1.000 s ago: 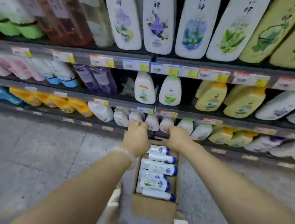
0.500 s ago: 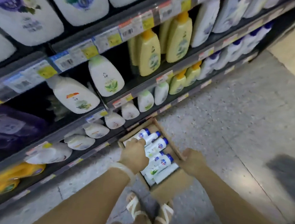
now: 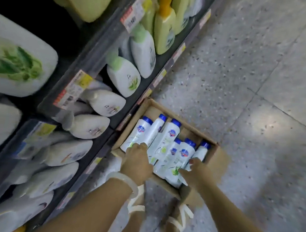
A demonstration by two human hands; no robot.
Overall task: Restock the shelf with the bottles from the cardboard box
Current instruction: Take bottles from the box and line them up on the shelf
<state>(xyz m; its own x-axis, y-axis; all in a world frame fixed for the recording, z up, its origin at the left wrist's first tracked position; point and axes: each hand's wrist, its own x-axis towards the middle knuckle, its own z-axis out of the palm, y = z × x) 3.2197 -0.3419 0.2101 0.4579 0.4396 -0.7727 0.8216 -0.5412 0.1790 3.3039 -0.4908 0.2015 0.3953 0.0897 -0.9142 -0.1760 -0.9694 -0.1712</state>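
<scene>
An open cardboard box (image 3: 215, 158) sits on the floor against the foot of the shelf (image 3: 107, 39). Inside it lie several white bottles with blue caps (image 3: 167, 137), caps pointing away from me. My left hand (image 3: 137, 163), with a pale bangle on the wrist, reaches into the box's near left side, its fingers curled over the bottom end of the leftmost bottle (image 3: 138, 134). Over the near right side, my right hand (image 3: 199, 172) has its fingers spread and touching the bottles' lower ends. No bottle is lifted.
The shelf at left holds rows of white and yellow-green pump bottles (image 3: 122, 73) behind price tags (image 3: 72, 89). My feet in white strap sandals (image 3: 137, 204) stand just in front of the box. Speckled grey floor (image 3: 243, 68) stretches to the right.
The view has tilted down and closer to the box. My right hand moved from the box's right edge onto the bottles inside. My left hand stays on the bottles at the left.
</scene>
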